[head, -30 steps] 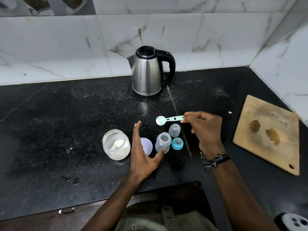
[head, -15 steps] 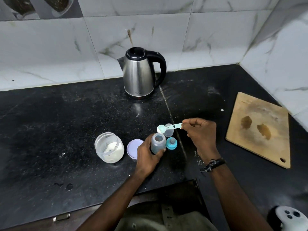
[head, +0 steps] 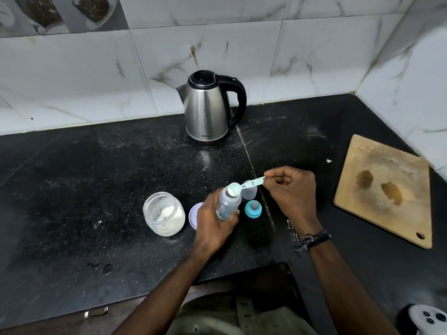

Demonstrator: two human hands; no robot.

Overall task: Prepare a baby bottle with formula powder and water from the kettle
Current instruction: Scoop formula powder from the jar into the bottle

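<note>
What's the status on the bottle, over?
Left hand grips bottle. Right hand pinches scoop, bowl at bottle mouth. Kettle untouched. Nothing blocking.

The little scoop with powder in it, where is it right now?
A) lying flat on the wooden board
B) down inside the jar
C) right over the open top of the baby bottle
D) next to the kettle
C: the right hand pinches the scoop by its handle, and its bowl sits over the open mouth of the baby bottle, which the left hand holds, tilted.
</note>
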